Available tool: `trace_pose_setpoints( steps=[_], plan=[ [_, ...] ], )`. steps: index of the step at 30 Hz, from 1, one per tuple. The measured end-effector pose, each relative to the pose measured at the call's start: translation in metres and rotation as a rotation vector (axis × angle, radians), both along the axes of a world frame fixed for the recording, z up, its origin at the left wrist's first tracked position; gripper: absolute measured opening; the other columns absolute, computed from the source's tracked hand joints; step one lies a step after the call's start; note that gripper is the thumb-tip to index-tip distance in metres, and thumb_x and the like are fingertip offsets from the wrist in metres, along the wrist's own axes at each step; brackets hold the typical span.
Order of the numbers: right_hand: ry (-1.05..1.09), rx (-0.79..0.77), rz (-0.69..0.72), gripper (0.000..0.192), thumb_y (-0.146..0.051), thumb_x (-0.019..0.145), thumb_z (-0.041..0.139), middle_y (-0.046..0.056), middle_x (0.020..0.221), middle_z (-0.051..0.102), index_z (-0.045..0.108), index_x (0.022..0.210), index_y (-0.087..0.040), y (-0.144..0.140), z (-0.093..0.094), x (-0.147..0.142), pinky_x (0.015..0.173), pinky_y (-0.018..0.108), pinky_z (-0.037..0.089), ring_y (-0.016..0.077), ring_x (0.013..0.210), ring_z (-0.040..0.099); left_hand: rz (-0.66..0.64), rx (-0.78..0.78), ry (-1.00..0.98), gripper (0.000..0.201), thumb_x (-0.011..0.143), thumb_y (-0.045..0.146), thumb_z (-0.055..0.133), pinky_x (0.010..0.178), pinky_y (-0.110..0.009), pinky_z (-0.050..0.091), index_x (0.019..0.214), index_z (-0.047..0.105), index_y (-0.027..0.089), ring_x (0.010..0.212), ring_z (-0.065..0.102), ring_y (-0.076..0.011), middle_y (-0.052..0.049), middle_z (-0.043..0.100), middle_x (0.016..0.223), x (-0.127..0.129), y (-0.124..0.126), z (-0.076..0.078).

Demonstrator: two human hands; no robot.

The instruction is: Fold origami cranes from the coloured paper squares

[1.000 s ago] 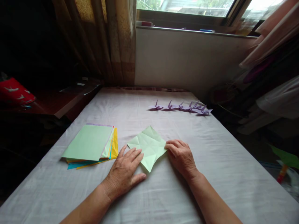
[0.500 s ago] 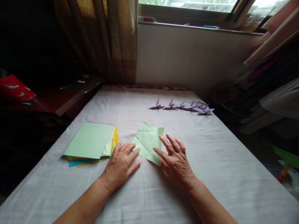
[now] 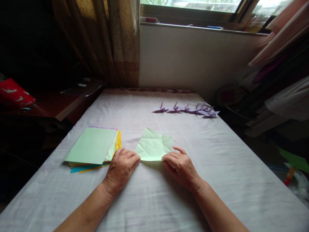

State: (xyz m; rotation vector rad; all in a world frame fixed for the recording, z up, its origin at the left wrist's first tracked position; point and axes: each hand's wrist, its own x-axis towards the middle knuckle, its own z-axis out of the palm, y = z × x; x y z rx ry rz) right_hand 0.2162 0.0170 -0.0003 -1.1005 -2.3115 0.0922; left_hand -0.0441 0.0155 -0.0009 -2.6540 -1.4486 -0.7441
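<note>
A creased sheet of light green origami paper lies on the cloth in front of me, its near edge turned up. At that edge's left end, my left hand pinches the paper between thumb and fingers. My right hand grips the right end of the same edge, its fingers curled and one finger sticking out. Parts of both thumbs are hidden. Beside my left hand is a stack of coloured paper, green on top, with yellow and blue sheets poking out beneath.
Several purple paper cranes stand in a row at the far right of the cloth-covered table. A dark red wooden surface with a red patterned object adjoins on the left. Clothes hang at the right.
Both hands have closed from a spread pose onto the near corners of the green paper. The paper has turned a little, and its near edge is now lifted. The view has shifted slightly.
</note>
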Motion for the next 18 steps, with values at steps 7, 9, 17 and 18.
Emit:
trace_pose_setpoints(
  steps=[7, 9, 17, 18],
  plan=[
    [0.099, -0.154, 0.078, 0.015, -0.022, 0.093, 0.051, 0.003, 0.089, 0.073, 0.065, 0.088, -0.023, 0.006, 0.001, 0.009, 0.077, 0.026, 0.048, 0.0151, 0.082, 0.068, -0.018, -0.025, -0.005, 0.015, 0.094, 0.029, 0.055, 0.090, -0.040, 0.042, 0.097, 0.068, 0.024, 0.090, 0.059, -0.0208, -0.003, 0.069, 0.093, 0.001, 0.001, 0.000],
    [0.107, -0.223, 0.027, 0.017, -0.024, 0.092, 0.051, 0.001, 0.076, 0.071, 0.065, 0.084, -0.023, 0.010, 0.004, 0.011, 0.065, 0.023, 0.047, 0.0141, 0.068, 0.066, -0.027, -0.021, 0.013, 0.017, 0.095, 0.029, 0.054, 0.085, -0.039, 0.043, 0.088, 0.068, 0.023, 0.084, 0.058, -0.0204, -0.002, 0.068, 0.085, 0.002, 0.001, -0.002],
    [0.171, -0.377, -0.227, 0.019, -0.028, 0.083, 0.054, -0.004, 0.053, 0.054, 0.058, 0.066, -0.022, 0.022, 0.005, 0.001, 0.051, 0.021, 0.035, 0.0110, 0.049, 0.049, 0.065, -0.040, 0.050, 0.017, 0.096, 0.026, 0.048, 0.078, -0.040, 0.046, 0.090, 0.062, 0.019, 0.080, 0.059, -0.0227, -0.004, 0.066, 0.083, 0.003, 0.002, -0.006],
    [0.170, -0.348, -0.253, 0.021, -0.029, 0.083, 0.053, -0.004, 0.053, 0.054, 0.057, 0.064, -0.022, 0.022, 0.002, -0.001, 0.051, 0.021, 0.034, 0.0109, 0.048, 0.048, 0.089, -0.015, 0.043, 0.016, 0.096, 0.025, 0.048, 0.077, -0.040, 0.047, 0.095, 0.062, 0.018, 0.080, 0.060, -0.0229, -0.005, 0.067, 0.086, 0.002, 0.002, -0.006]
  ],
)
